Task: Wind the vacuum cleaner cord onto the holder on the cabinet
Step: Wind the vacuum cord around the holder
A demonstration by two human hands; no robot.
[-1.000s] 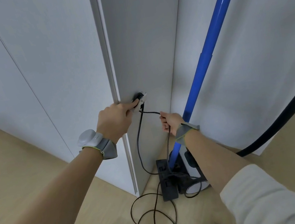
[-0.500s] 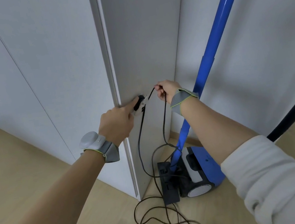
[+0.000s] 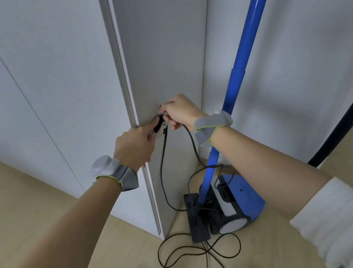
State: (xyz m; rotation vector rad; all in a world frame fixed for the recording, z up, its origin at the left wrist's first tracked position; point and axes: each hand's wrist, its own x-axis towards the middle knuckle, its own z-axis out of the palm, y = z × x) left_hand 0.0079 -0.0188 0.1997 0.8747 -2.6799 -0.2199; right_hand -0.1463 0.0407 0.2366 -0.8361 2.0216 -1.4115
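Black cord [image 3: 192,141] runs from the right hand [image 3: 178,111], which pinches it at the holder [image 3: 162,128] on the side panel of the white cabinet [image 3: 163,49], while the left hand [image 3: 134,145] presses its fingers against that holder, seemingly pinning the turns or the plug end there, though the hands hide how many turns are on. Judging by the slack hanging down the panel and the loose loops on the wood floor [image 3: 46,226] beside the blue vacuum cleaner [image 3: 240,202], the winding is at an early stage and most of it remains.
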